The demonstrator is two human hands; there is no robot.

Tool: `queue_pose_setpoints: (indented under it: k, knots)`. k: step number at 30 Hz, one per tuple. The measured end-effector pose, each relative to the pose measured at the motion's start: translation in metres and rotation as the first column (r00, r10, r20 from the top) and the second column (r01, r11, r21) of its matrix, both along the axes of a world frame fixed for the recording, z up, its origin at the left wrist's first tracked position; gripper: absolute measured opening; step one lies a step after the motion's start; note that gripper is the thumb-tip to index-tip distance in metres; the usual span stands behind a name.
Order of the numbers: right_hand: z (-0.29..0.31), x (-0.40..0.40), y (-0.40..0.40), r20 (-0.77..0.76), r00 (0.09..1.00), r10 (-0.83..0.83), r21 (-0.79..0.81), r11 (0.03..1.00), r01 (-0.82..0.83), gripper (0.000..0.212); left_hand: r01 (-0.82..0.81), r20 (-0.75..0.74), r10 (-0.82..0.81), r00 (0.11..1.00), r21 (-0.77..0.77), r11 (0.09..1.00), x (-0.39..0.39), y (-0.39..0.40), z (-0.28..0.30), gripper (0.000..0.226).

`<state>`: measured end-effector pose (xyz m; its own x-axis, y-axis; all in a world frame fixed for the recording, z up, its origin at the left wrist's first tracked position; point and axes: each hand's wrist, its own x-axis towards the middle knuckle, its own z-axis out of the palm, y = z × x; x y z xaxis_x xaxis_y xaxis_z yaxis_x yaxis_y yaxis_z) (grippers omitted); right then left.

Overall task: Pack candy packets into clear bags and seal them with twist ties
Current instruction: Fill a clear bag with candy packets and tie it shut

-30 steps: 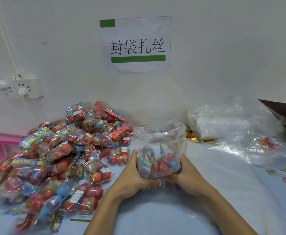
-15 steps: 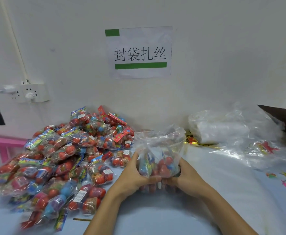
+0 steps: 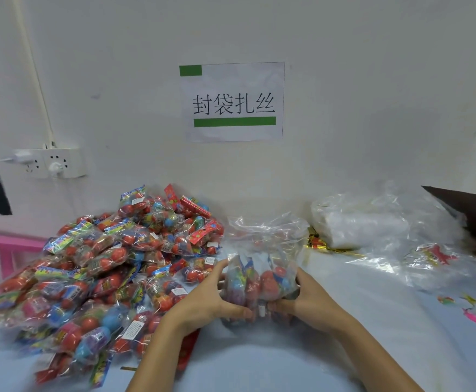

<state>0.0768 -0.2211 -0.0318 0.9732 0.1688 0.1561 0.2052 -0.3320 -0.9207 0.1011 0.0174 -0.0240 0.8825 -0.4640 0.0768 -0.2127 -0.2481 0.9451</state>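
Observation:
A clear bag (image 3: 262, 256) stands upright at the table's centre, its lower half stuffed with candy packets and its crumpled mouth loose on top. My left hand (image 3: 208, 295) grips its left side, thumb curled under the front. My right hand (image 3: 306, 298) grips its right side. A big heap of red, blue and yellow candy packets (image 3: 104, 273) covers the table to the left. Gold twist ties (image 3: 320, 244) lie just behind the bag, to its right.
A stack of empty clear bags (image 3: 372, 222) in plastic wrap sits at the back right, with loose plastic (image 3: 429, 261) spread in front of it. A dark board corner (image 3: 474, 210) juts in at the right. A wall socket (image 3: 50, 162) and a pink stool (image 3: 2, 247) are at left.
The view has tilted upward, so wall sign and table sit lower in frame. Both hands keep hold of the filled bag, which sits slightly more upright.

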Motion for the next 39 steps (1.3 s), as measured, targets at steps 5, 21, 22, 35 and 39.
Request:
queue_pose_setpoints:
  k: [5, 21, 22, 35, 39]
  knots:
    - [0.004, -0.002, -0.010, -0.024, 1.000, 0.020, 0.031, 0.999, -0.019, 0.069, 0.024, 0.046, -0.025, 0.999, 0.040, 0.999, 0.002, 0.004, 0.000, 0.088]
    - [0.015, -0.004, -0.013, 0.020, 1.000, -0.015, 0.057, 0.998, 0.014, 0.084, -0.152, 0.139, 0.162, 0.977, -0.081, 0.985, 0.000, -0.006, 0.005, 0.074]
    - [0.016, -0.005, -0.013, 0.036, 0.999, -0.025, 0.059, 0.998, 0.023, 0.078, -0.145, 0.126, 0.156, 0.980, -0.086, 0.986, 0.001, -0.007, 0.004, 0.069]
    - [0.009, 0.006, 0.004, 0.224, 0.935, -0.273, 0.084, 0.962, 0.261, 0.049, -0.387, 0.238, 0.432, 0.870, -0.215, 0.897, 0.007, -0.028, 0.002, 0.016]
    - [0.011, 0.001, 0.005, 0.241, 0.948, -0.208, 0.081, 0.978, 0.194, 0.074, -0.446, 0.310, 0.510, 0.803, -0.255, 0.858, 0.004, -0.034, 0.005, 0.029]
